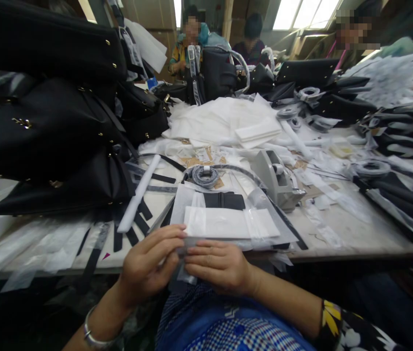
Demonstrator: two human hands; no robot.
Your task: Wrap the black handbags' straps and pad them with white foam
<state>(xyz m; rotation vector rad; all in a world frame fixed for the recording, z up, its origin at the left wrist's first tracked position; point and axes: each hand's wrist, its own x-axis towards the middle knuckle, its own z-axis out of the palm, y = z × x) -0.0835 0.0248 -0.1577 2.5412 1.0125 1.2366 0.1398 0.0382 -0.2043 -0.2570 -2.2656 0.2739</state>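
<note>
**Two hands rested at a white padding sheet on a crowded tabletop**

The person's left hand point(150, 265), fingers curved, touched the left end of the white padding sheet point(221, 223) at the lower centre of the frame. The right hand point(223, 267) lay just beside it, fingers together along the sheet's lower edge. Whether either grip was closed on anything could not be told.

The padding sheet lay over clear plastic film at its right part, with a black panel point(224, 200) showing above its upper edge. Just above that, at the centre, sat a coiled, wrapped strap point(205, 176); a grey tape dispenser point(272, 180) stood to its right on the tabletop point(321, 234). A white foam tube point(139, 195) slanted left of centre. Black bags point(42, 117) were piled at the upper left, and white sheets point(214, 117) spread across the upper middle.
</note>
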